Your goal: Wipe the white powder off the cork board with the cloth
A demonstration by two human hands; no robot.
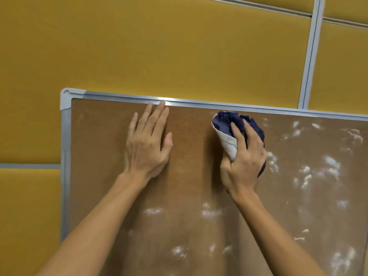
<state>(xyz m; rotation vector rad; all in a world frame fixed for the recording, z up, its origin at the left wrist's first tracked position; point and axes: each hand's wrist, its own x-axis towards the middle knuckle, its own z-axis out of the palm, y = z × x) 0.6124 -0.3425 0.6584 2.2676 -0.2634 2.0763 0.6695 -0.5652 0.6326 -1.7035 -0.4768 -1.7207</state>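
A brown cork board (191,176) in a grey metal frame fills the lower part of the view. My left hand (148,142) lies flat on its upper left area, fingers spread, fingertips near the top frame. My right hand (244,162) grips a bunched purple and white cloth (229,126) pressed against the board near the top edge. White powder (310,172) smears the right side, and more patches lie along the lower middle. The board around my left hand looks mostly free of powder.
Yellow padded panels (159,46) divided by grey strips (310,56) lie behind the board. The board's top left corner (66,98) has a grey plastic cap. The board's right and bottom edges run out of view.
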